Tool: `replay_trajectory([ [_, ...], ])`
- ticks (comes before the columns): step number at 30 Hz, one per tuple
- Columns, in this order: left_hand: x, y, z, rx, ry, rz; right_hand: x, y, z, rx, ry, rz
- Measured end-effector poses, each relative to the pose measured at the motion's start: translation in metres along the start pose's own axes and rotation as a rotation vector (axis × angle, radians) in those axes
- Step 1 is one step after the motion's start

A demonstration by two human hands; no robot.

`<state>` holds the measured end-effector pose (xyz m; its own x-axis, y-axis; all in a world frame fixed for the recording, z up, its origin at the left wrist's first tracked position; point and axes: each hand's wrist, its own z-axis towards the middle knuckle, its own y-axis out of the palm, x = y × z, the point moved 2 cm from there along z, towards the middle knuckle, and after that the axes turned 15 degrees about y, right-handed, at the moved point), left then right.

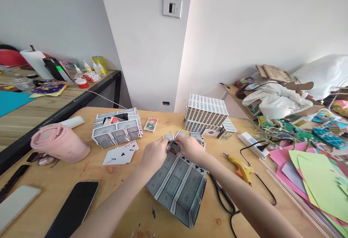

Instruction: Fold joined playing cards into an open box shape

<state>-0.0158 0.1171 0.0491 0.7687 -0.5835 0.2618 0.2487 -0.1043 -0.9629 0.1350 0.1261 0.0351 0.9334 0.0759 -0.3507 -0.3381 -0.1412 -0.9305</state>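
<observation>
In front of me a box made of grey-backed playing cards [178, 181] sits tilted on the table, its cards joined in rows. At its far end my left hand [155, 155] pinches the edge of a card, fingers closed. Close beside it my right hand [190, 148] is also closed on a card at the same edge. The fingertips nearly meet, and part of what they hold is hidden. Loose playing cards [195, 135] lie just beyond the hands, some with club faces showing. Black-handled scissors [224, 196] lie right of the box, partly under my right forearm.
A finished-looking card box [116, 127], fanned cards [119, 156] and a card pack [151, 124] lie left. Stacked card packs [206, 111] stand behind. At right are a yellow glue gun [241, 167], power strip [254, 144] and coloured paper [318, 180]. A pink cup [63, 142] and phone [73, 209] sit left.
</observation>
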Motion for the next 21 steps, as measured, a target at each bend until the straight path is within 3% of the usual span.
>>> replay_trajectory([
  [5, 0.001, -0.001, 0.001, -0.057, 0.021, 0.019, 0.003, 0.009, 0.0, 0.023, 0.017, -0.037],
  [8, -0.002, 0.002, -0.001, -0.031, 0.021, -0.047, 0.004, 0.014, -0.001, 0.029, 0.016, -0.065],
  [11, -0.007, 0.005, -0.003, 0.027, 0.013, -0.223, 0.005, 0.016, -0.001, 0.04, 0.012, -0.095],
  [15, -0.017, 0.009, -0.005, 0.057, -0.098, -0.475, 0.005, 0.014, -0.001, 0.032, 0.013, -0.102],
  [21, -0.023, 0.016, -0.01, 0.165, -0.156, -0.974, 0.0, 0.005, -0.005, 0.055, -0.026, -0.102],
])
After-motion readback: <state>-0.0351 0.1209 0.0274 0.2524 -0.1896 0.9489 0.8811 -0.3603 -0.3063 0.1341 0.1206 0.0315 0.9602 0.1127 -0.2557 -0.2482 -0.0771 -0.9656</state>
